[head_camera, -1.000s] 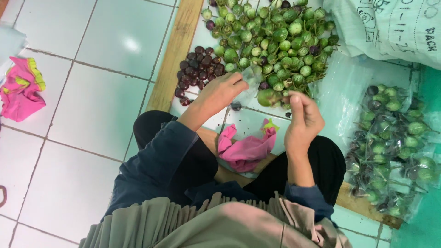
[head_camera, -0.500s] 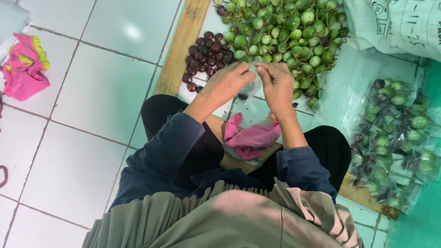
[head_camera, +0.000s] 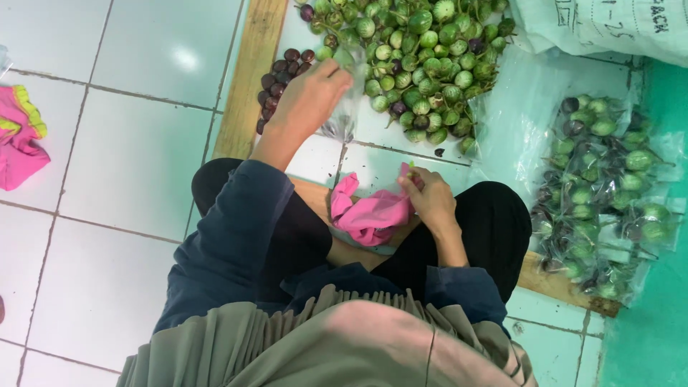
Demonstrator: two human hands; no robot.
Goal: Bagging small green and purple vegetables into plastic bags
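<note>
I sit cross-legged on a white tiled floor. My left hand [head_camera: 309, 99] is raised in front of me and grips a small clear plastic bag [head_camera: 342, 118] that hangs from its fingers. My right hand [head_camera: 428, 197] rests low at my lap, its fingers pinching the edge of a crumpled pink cloth [head_camera: 367, 213]. Just beyond my left hand lies a big heap of small round green eggplants [head_camera: 423, 57]. A smaller cluster of dark purple ones [head_camera: 281, 79] sits to the left of that heap.
Packed clear bags of green eggplants [head_camera: 602, 193] are piled at my right on plastic sheeting. A wooden plank [head_camera: 247, 79] runs along the left of the heap. A white sack [head_camera: 609, 25] lies at the top right. Another pink cloth [head_camera: 20, 140] lies at the far left.
My hands were together at the heap's near edge. Now my left hand has lifted with the clear bag, and my right hand has dropped back to the pink cloth on my lap.
</note>
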